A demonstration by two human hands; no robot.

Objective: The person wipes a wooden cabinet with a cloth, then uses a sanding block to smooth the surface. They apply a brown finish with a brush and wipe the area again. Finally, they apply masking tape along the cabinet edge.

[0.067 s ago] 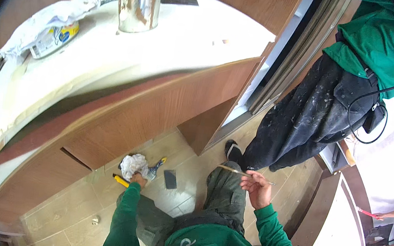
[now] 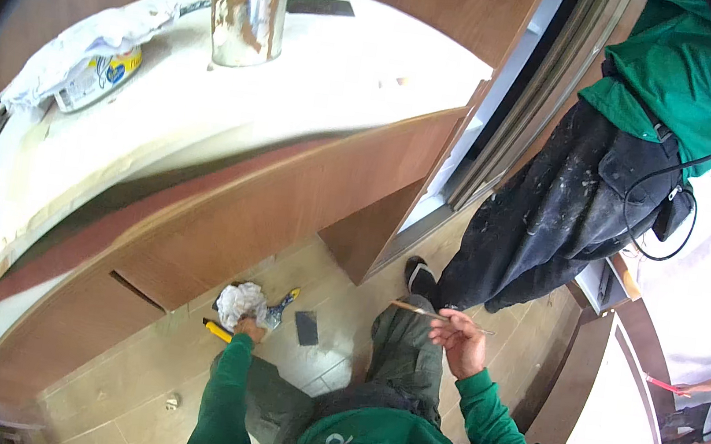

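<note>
Left hand (image 2: 250,329) at rag (image 2: 239,303), right hand (image 2: 462,343) palm up

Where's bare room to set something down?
Best: white countertop between the paint-streaked can and the right end, bar a small scrap. Also floor tiles between the left forearm and the curved wood cabinet, around a crumpled bit. Crowded: by the left hand, with white rag, paintbrush and yellow-handled tool.

I see on my feed: cloth (image 2: 241,302) white | stick (image 2: 413,307) brown toward one end | tool handle (image 2: 219,330) yellow | pad (image 2: 306,328) dark grey | can (image 2: 249,10) streaked brown and white | left sleeve (image 2: 222,401) green | co-worker's trousers (image 2: 545,192) black, speckled white | cabinet front (image 2: 305,202) brown, wood-grained
</note>
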